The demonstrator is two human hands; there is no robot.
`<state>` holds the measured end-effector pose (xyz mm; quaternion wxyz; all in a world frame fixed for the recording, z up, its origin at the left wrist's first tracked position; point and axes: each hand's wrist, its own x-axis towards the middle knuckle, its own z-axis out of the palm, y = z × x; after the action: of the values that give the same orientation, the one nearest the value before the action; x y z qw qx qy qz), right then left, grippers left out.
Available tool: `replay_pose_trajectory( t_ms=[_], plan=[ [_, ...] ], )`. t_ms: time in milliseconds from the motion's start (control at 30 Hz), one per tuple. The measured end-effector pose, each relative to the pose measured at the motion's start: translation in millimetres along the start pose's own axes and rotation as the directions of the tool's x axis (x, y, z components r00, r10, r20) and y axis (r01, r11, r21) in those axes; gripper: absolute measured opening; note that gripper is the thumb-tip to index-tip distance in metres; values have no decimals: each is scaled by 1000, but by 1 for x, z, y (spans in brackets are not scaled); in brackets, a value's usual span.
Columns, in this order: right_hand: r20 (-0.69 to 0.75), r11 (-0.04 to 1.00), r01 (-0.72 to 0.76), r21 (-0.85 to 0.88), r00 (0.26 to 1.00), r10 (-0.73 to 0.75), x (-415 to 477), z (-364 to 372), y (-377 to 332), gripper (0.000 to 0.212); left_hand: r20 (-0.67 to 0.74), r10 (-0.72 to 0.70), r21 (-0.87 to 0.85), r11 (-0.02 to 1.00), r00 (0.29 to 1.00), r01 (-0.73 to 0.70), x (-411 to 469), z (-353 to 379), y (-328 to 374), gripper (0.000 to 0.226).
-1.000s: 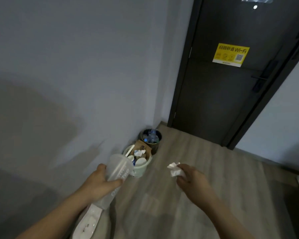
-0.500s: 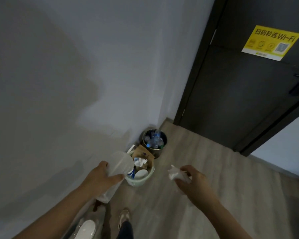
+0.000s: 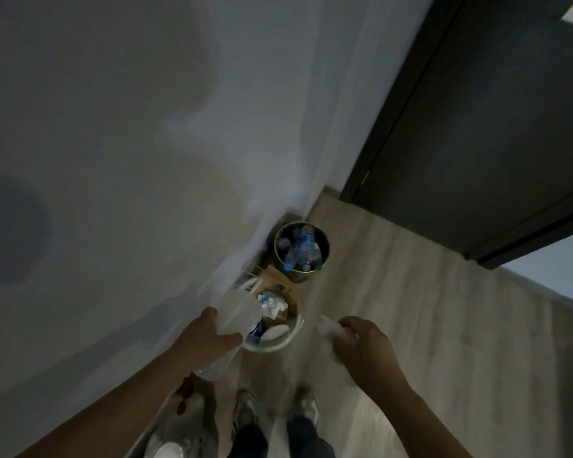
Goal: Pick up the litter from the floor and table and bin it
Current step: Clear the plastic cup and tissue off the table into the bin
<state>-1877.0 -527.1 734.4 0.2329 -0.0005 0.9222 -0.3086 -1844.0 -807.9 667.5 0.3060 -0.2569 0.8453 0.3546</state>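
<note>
My left hand (image 3: 205, 338) grips a clear plastic cup (image 3: 235, 319), tilted with its mouth over the left rim of a pale green bin (image 3: 293, 335). That bin holds crumpled tissue, a brown cardboard piece and white lids. My right hand (image 3: 364, 348) is closed on a crumpled white tissue (image 3: 328, 328), just right of the bin's rim. A dark round bin (image 3: 325, 242) full of plastic bottles stands behind it, against the wall corner.
A grey wall (image 3: 129, 160) runs along the left. A dark door (image 3: 493, 127) stands at the back right. My shoes (image 3: 245, 411) rest on pale wood floor (image 3: 427, 309) just before the bins. A white object (image 3: 169, 447) lies at the lower left.
I have stepped closer and the view has tipped down onto the bins. Both hands have moved forward; the cup now hangs over the pale green bin's rim.
</note>
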Motion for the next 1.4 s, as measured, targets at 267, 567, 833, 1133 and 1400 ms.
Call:
replay_pose_trajectory(
  t_ms=[267,567,833,1133,1400],
  plan=[
    [138,1000,-27,-17,990,29,100,32,31,26,-118,-73,4,997,990,74,92,37,3,72],
    [207,999,-40,2,978,39,212,101,79,23,-75,-166,-95,983,983,159,221,102,-6,73],
    [280,998,-64,24,958,54,288,189,140,33,-172,-138,-60,990,975,129,320,167,-44,64],
    [157,999,-36,-34,987,41,342,277,175,34,-111,-202,35,978,973,206,369,225,-100,75],
    [288,973,-139,-182,939,188,367,329,181,46,-83,-258,11,966,962,260,371,234,-108,70]
  ],
)
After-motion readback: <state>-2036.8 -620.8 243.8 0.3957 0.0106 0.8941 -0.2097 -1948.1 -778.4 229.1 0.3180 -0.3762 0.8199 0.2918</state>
